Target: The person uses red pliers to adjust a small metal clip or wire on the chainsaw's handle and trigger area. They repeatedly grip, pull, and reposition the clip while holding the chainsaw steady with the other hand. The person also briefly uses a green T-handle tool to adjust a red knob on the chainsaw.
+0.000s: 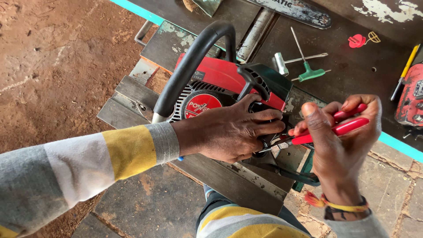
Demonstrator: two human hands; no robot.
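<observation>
A red and black chainsaw body [220, 77] with a curved black front handle [189, 66] lies on a worn metal workbench [343, 70]. My left hand [231, 130] presses down on the saw's rear part, fingers spread over the black housing. My right hand [339, 136] grips red-handled pliers [335, 128], whose metal jaws [271, 147] reach into the saw just under the fingers of my left hand.
On the bench behind the saw lie a green T-handle wrench [310, 72], a metal socket spanner [282, 61], a red cap [357, 40], a guide bar [295, 9] and a yellow-handled tool [407, 64]. Another red machine part [412, 97] sits at the right edge. Dirt ground lies left.
</observation>
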